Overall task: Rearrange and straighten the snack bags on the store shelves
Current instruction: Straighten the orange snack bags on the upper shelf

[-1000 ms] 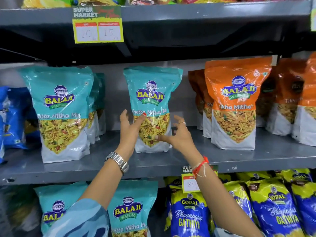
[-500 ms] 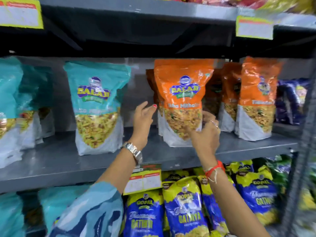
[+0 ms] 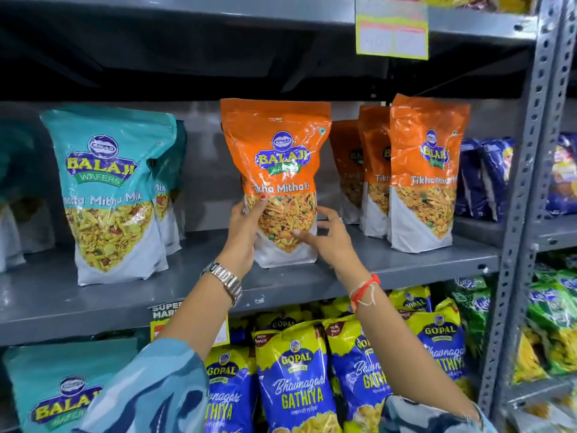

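Note:
An orange Balaji Tikha Mitha bag (image 3: 276, 157) stands upright on the grey middle shelf (image 3: 406, 267). My left hand (image 3: 245, 235) grips its lower left edge, thumb on the front. My right hand (image 3: 331, 242) holds its lower right side, fingers spread along the edge. To the left stands a teal Balaji Khatta Mitha Mix bag (image 3: 109, 195) with more teal bags behind it. To the right is a row of orange bags (image 3: 424, 173).
Blue-and-yellow Gopal Gathiya bags (image 3: 296, 379) fill the lower shelf, with a teal bag (image 3: 62, 395) at lower left. A perforated grey upright (image 3: 524, 182) bounds the shelf on the right; dark blue bags (image 3: 484, 176) sit beside it. A price tag (image 3: 392, 32) hangs above.
My hands left the teal bag and moved right to the orange bag; both now grip its lower sides. The view shifted right.

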{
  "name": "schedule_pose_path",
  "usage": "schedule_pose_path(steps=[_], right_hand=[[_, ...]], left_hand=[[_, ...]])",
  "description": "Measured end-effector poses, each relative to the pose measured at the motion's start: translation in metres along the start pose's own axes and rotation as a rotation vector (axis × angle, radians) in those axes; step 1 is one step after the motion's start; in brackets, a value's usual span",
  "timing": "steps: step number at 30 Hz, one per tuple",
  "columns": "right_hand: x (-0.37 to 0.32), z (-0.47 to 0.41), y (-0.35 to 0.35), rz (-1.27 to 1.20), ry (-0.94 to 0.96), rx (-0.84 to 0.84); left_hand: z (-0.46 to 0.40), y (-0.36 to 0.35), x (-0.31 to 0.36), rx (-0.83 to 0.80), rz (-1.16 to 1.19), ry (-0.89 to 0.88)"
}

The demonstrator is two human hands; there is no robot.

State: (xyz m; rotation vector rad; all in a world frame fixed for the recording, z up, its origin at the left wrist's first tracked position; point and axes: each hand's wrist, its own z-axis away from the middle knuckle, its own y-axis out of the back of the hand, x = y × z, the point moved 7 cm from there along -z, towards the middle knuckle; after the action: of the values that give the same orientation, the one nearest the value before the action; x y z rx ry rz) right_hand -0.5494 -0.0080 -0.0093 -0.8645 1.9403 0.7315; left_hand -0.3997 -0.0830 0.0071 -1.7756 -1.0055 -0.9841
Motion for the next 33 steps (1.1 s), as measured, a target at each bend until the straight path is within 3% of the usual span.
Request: schedule_pose_path(steps=[5,8,10,14,18,21,25,28,33], right_hand=[[0.002,-0.003,0.002,-0.036,-0.006,-0.042],[0.006,-0.004,0.023,-0.092,0.005,0.030],[0.011,-0.003,0.056,-0.166,0.042,0.163],[0.031,0.000,0.140,-0.254,0.009,0.570],[0.041,0.002,0.200,-0.111,-0.004,0.823],[0.053,-0.015,0.227,0.026,-0.036,0.725],[0.076,-0.041,0.234,-0.056,-0.152,0.473],[0.081,-0.052,0.231,-0.064,-0.200,0.343],[0.079,-0.048,0.233,0.037,-0.186,0.311]], left_hand=[[0.006,0.009,-0.003,0.117,-0.020,-0.001],[0.023,0.021,0.008,0.409,-0.078,-0.152],[0.038,0.018,0.021,0.534,-0.120,-0.349],[0.060,-0.027,0.036,0.552,-0.275,-0.683],[0.068,-0.093,0.026,0.409,-0.309,-0.804],[0.049,-0.143,-0.004,0.171,-0.242,-0.592],[0.019,-0.202,-0.052,-0.083,-0.385,-0.162],[0.018,-0.234,-0.080,-0.308,-0.193,0.174],[0.017,-0.239,-0.088,-0.282,-0.095,0.240]])
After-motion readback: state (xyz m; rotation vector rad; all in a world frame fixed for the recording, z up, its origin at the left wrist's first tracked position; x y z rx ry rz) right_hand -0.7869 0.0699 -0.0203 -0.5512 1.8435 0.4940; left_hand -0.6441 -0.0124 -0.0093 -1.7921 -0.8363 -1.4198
